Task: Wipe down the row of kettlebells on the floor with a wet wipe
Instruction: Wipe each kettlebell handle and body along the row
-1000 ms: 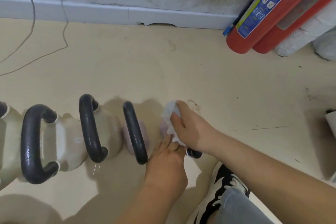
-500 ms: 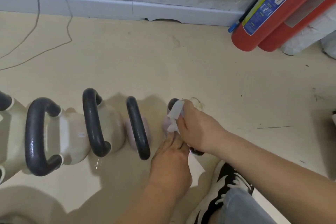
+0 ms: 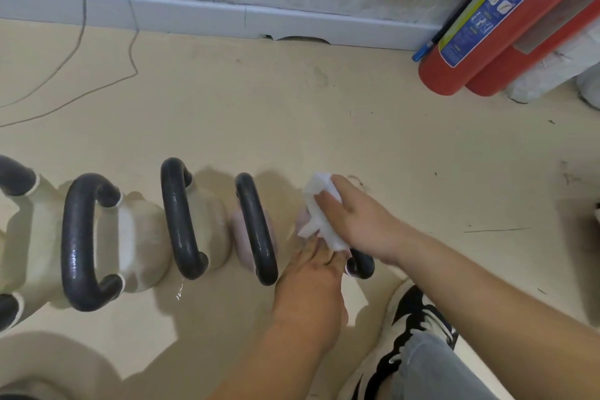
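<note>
A row of kettlebells with black handles stands on the beige floor: cream ones [image 3: 87, 237] [image 3: 181, 221] at the left, then a pink one [image 3: 256, 230]. The rightmost small pink kettlebell [image 3: 360, 265] is mostly hidden under my hands; only the near end of its black handle shows. My right hand [image 3: 354, 214] presses a white wet wipe [image 3: 319, 214] wrapped over that handle. My left hand [image 3: 311, 273] rests against the kettlebell's near left side, its fingertips touching the wipe's lower edge.
Two red fire extinguishers [image 3: 480, 29] lean against the wall at the upper right. A thin cable [image 3: 130, 26] trails over the floor at the upper left. My shoe [image 3: 409, 328] and jeans leg are at the bottom right. A grey skirting board [image 3: 227, 19] runs along the wall.
My right hand has slid the wipe back and forth along the rightmost kettlebell's handle. My left hand has stayed against the kettlebell.
</note>
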### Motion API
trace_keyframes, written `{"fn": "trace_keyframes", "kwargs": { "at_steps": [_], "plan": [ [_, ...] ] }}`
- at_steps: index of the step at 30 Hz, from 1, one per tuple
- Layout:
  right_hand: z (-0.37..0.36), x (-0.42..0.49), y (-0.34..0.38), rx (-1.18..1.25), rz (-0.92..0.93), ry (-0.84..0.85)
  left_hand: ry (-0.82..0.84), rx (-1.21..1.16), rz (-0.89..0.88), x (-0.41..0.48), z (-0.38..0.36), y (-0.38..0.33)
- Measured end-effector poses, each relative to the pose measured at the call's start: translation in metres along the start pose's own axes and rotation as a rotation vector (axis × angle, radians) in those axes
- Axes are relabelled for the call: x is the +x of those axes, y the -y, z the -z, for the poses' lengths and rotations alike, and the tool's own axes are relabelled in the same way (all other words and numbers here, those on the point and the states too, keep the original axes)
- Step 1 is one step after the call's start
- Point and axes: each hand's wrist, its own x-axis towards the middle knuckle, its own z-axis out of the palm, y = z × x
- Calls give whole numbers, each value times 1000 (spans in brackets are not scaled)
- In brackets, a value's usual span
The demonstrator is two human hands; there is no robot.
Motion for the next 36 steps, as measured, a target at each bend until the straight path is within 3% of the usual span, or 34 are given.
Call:
{"fn": "trace_keyframes", "kwargs": {
  "at_steps": [4, 8, 14, 17, 21, 27, 31, 36],
  "plan": [
    [-29, -58, -61, -210, 240, -204, -55, -108, 23, -2, 2, -2],
    [-44, -73, -76, -423, 239, -305, -45, -141, -56, -4, 3, -3],
    [-14, -26, -13, -472, 113, -149, -13, -89, 4, -1, 4, -2],
    [-4, 21, 24, -660, -10, -106, 41, -51, 15, 0, 4, -4],
    [2, 65, 47, -876, -161, 127, 57, -44, 14, 0, 2, -1],
    [0, 69, 32, -599, -227, 32, 50, -94, 8, 1, 2, 2],
    [-7, 35, 5, -274, -50, -146, 12, -95, -4, 1, 6, 1],
    [-24, -26, -32, -207, 152, -258, -16, -104, 32, -4, 5, 1]
  ]
}}
